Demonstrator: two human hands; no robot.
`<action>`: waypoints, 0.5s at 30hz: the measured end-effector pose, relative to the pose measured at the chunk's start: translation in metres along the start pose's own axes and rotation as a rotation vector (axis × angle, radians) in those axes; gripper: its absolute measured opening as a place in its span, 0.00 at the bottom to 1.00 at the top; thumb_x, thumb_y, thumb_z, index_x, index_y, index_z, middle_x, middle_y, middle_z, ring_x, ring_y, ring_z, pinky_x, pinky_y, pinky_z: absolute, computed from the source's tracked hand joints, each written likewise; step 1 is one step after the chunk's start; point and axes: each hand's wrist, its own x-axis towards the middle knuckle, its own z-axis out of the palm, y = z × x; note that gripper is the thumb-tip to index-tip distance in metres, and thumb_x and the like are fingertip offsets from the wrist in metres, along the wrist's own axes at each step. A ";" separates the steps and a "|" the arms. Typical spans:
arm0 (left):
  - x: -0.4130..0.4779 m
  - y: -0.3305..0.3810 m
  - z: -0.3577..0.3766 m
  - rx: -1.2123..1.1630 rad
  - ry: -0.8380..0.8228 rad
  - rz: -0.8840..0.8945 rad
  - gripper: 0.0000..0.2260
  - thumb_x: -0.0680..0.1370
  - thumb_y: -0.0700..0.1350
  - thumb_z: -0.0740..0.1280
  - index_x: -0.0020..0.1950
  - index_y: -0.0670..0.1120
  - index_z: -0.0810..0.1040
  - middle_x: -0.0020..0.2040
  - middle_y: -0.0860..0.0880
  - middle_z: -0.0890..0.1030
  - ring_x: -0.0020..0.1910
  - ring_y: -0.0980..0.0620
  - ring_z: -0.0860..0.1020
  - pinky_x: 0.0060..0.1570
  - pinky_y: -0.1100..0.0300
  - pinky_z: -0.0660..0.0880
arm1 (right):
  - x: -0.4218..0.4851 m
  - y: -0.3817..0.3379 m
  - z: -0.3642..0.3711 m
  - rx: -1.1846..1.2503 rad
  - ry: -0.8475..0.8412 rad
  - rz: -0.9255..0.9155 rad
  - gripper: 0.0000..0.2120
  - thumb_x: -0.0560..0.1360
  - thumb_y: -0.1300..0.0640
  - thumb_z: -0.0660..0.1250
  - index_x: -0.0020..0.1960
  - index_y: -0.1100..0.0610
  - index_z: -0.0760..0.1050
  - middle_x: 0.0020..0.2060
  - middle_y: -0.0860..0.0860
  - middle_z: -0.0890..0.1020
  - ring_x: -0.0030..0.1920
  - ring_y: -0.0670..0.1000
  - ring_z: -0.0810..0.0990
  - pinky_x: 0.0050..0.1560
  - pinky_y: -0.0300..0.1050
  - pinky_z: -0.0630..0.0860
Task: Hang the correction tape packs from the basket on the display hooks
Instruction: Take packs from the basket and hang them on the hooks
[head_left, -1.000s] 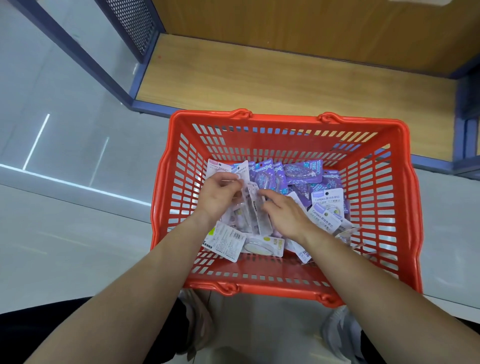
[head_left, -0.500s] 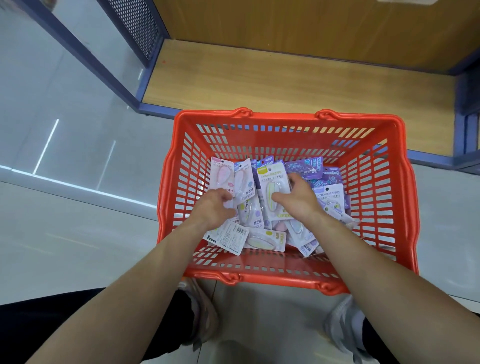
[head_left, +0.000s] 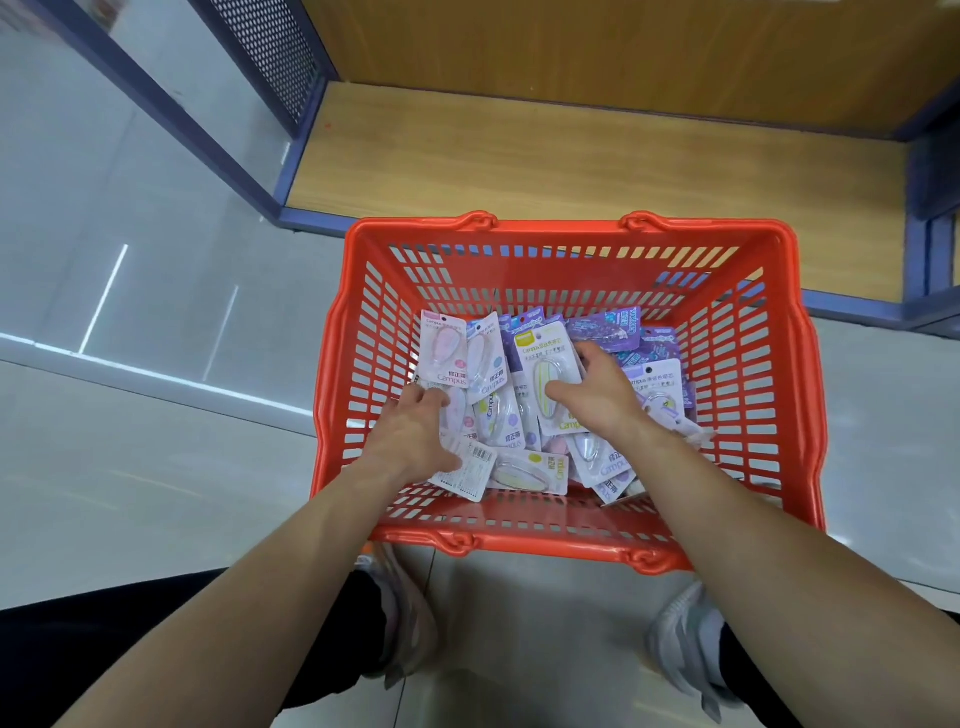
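Head camera: a person reaches with 2 hands into a red basket (head_left: 550, 235) standing on the floor (head_left: 156, 493) before a wooden shelf base (head_left: 571, 150), where the correction tape packs (head_left: 592, 457) lie heaped. The right hand (head_left: 597, 395) grips a yellow-striped pack (head_left: 545, 371), thumb across its front, fingers curled round its far edge. The left hand (head_left: 415, 431) rests knuckles-up on pink packs (head_left: 458, 413) at the basket's left, fingers bent; whether it holds any cannot be told.

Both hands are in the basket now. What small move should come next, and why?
Probably lift the yellow-striped pack out of the basket: the right hand pinches it, thumb on its front, and it lies on top of the pile.
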 end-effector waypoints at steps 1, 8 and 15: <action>0.001 -0.002 0.000 -0.030 0.006 0.020 0.38 0.69 0.50 0.81 0.75 0.50 0.68 0.71 0.47 0.67 0.70 0.42 0.69 0.70 0.49 0.70 | 0.000 0.001 -0.001 0.004 0.002 -0.002 0.16 0.75 0.61 0.71 0.59 0.49 0.72 0.49 0.45 0.83 0.49 0.51 0.84 0.47 0.50 0.80; 0.006 -0.005 -0.006 -0.370 0.011 0.087 0.20 0.71 0.43 0.80 0.60 0.51 0.80 0.56 0.51 0.78 0.45 0.53 0.77 0.44 0.61 0.74 | 0.005 0.004 -0.004 0.015 -0.045 -0.004 0.18 0.74 0.63 0.72 0.59 0.48 0.72 0.51 0.46 0.84 0.51 0.52 0.85 0.53 0.55 0.81; 0.009 -0.006 -0.003 -0.167 -0.296 0.134 0.08 0.73 0.43 0.77 0.51 0.50 0.84 0.48 0.54 0.85 0.49 0.54 0.83 0.53 0.59 0.80 | 0.003 0.003 -0.004 -0.029 -0.081 -0.034 0.19 0.73 0.62 0.72 0.60 0.47 0.74 0.51 0.45 0.85 0.51 0.50 0.85 0.54 0.56 0.82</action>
